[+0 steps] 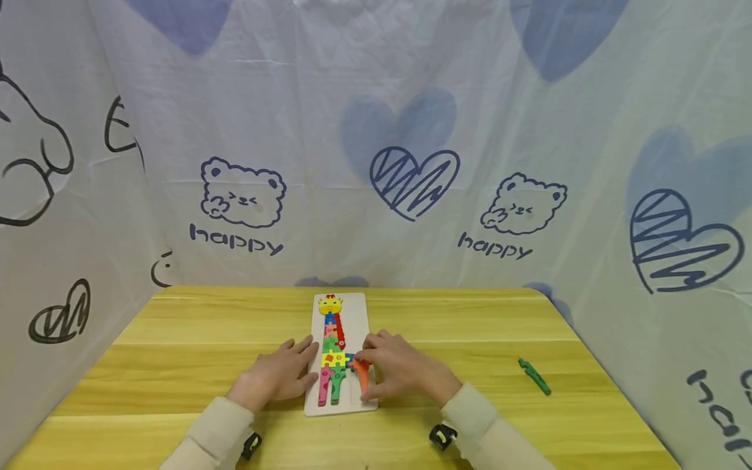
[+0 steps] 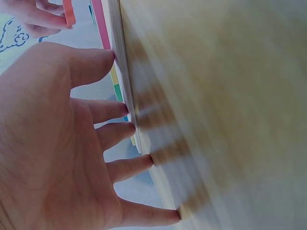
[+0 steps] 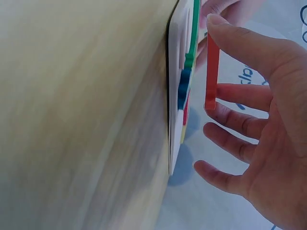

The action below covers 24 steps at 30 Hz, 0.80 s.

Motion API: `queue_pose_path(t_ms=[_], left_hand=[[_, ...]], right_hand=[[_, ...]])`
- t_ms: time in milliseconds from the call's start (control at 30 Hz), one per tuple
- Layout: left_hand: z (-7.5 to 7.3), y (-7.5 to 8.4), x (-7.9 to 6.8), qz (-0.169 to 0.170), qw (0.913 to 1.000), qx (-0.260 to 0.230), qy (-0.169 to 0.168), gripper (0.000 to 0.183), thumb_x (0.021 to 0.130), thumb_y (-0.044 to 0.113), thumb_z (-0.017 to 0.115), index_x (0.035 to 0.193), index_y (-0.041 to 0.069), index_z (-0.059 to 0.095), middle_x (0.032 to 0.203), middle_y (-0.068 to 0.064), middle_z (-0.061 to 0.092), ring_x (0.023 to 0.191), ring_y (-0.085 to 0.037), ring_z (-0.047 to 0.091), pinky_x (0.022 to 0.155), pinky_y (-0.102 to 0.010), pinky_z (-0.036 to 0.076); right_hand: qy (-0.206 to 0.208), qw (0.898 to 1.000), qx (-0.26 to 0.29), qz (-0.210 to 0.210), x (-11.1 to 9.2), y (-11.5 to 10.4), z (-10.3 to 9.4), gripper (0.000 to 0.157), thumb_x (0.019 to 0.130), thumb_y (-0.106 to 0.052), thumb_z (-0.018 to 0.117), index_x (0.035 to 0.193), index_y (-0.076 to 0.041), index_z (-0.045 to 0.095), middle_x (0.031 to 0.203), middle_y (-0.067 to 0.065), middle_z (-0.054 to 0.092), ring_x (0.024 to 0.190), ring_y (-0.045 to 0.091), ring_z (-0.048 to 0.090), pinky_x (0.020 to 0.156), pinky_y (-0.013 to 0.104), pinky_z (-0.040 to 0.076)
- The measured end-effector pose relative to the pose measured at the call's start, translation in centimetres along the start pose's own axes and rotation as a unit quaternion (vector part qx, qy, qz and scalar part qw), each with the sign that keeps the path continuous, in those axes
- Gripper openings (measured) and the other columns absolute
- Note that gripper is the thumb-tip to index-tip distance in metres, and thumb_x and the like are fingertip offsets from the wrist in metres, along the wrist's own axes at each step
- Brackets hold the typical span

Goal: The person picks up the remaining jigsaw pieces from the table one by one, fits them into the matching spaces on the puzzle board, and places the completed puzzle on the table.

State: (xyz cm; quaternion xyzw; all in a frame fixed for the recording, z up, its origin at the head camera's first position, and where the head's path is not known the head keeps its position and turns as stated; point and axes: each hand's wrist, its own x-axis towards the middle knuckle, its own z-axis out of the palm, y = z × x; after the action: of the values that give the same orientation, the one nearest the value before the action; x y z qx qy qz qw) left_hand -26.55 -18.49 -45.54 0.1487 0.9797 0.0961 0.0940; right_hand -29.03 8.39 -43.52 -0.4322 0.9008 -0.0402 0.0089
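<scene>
A white puzzle board point(image 1: 352, 307) lies on the table with a giraffe of coloured pieces in it, from a yellow head point(image 1: 330, 305) down to a pink leg point(image 1: 324, 385) and a green leg point(image 1: 337, 386). My right hand point(image 1: 402, 367) pinches an orange puzzle piece point(image 3: 212, 72) between thumb and fingers. In the right wrist view that piece stands a little off the board, beside the blue piece point(image 3: 183, 88). My left hand point(image 1: 277, 373) has its fingers spread, with thumb and fingertips at the board's left edge.
A loose green puzzle piece point(image 1: 534, 376) lies on the wooden table point(image 1: 194, 339) to the right of the board. Behind the table hangs a white curtain point(image 1: 329, 222) printed with bears and hearts.
</scene>
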Motion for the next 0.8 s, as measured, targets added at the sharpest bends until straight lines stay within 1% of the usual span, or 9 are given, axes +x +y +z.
queue_pose_path(t_ms=[233, 533, 800], left_hand=[[0.1, -0.1, 0.1, 0.001, 1.0, 0.002, 0.001, 0.066, 0.103, 0.043, 0.057, 0.16, 0.013, 0.04, 0.169, -0.01, 0.033, 0.152, -0.047, 0.035, 0.104, -0.086, 0.032], [-0.1, 0.0, -0.2, -0.001, 1.0, 0.0, -0.004, 0.067, 0.103, 0.044, 0.057, 0.16, 0.013, 0.04, 0.17, -0.009, 0.033, 0.152, -0.047, 0.034, 0.105, -0.085, 0.032], [-0.4, 0.2, -0.4, 0.003, 1.0, -0.001, -0.004, 0.068, 0.102, 0.045, 0.058, 0.159, 0.012, 0.041, 0.169, -0.01, 0.034, 0.151, -0.048, 0.035, 0.104, -0.084, 0.035]], right_hand=[[-0.013, 1.0, -0.008, 0.005, 0.8, -0.6, 0.5, 0.071, 0.084, -0.065, 0.076, 0.137, -0.019, 0.068, 0.122, -0.004, 0.062, 0.102, 0.009, 0.046, 0.08, 0.02, 0.037], [-0.021, 1.0, -0.013, 0.018, 1.3, -1.1, 1.2, 0.072, 0.083, -0.066, 0.076, 0.137, -0.019, 0.068, 0.123, -0.005, 0.062, 0.104, 0.01, 0.048, 0.082, 0.022, 0.04], [-0.026, 0.999, -0.03, 0.02, 1.6, -1.3, 1.4, 0.073, 0.082, -0.068, 0.075, 0.137, -0.021, 0.068, 0.123, -0.005, 0.062, 0.103, 0.01, 0.047, 0.081, 0.022, 0.039]])
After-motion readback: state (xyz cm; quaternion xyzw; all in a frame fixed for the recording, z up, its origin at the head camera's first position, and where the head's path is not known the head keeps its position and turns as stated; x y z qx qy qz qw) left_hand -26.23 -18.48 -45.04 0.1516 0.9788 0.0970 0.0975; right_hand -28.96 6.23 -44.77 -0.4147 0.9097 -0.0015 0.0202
